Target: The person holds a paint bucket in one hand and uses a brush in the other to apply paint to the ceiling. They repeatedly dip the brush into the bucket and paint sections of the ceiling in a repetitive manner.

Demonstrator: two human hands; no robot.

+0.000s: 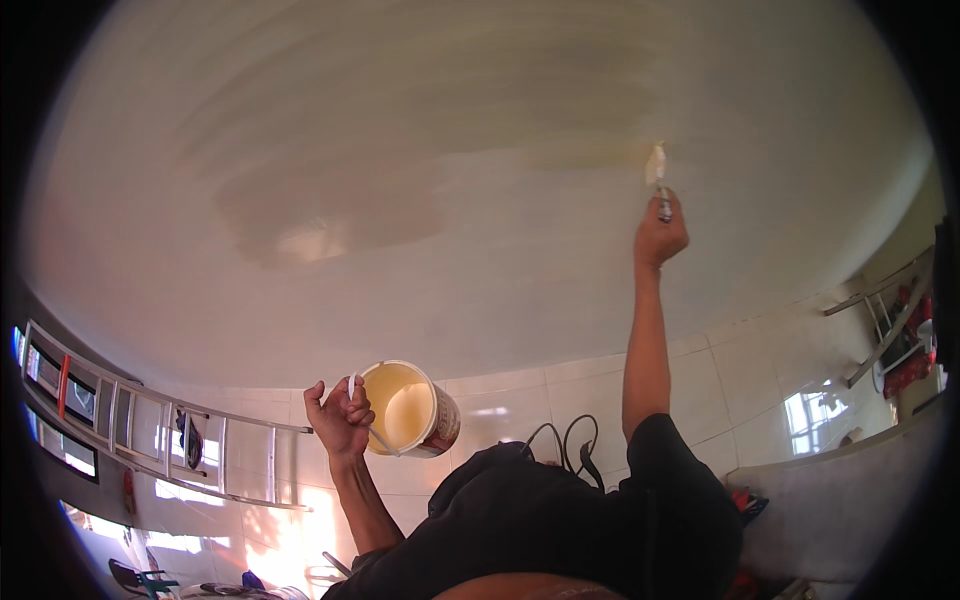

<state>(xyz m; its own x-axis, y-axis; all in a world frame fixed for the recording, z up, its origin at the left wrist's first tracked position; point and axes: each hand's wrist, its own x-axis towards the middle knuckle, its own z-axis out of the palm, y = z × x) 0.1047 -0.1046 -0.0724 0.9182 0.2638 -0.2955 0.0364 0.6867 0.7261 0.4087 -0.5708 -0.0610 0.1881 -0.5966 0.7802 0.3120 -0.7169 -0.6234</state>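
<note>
My right hand (660, 228) is raised against the wall (520, 260), gripping a paintbrush (657, 165) with cream paint on its head, touching the surface. Darker, streaky patches cover the wall's upper middle, with a glossy area at the left. My left hand (340, 417) is closed on the handle of a round bucket (447, 422), which hangs just right of it with pale yellow, creamy paint inside. A small white piece, probably the handle's grip, shows between my fingers.
An aluminium ladder (160, 447) lies along the left side over a tiled floor (510, 380). Black cables (580, 440) loop below the wall near my body. At the far right are another metal ladder or frame (880, 330) and red items (912, 375). A chair (135, 578) stands at lower left.
</note>
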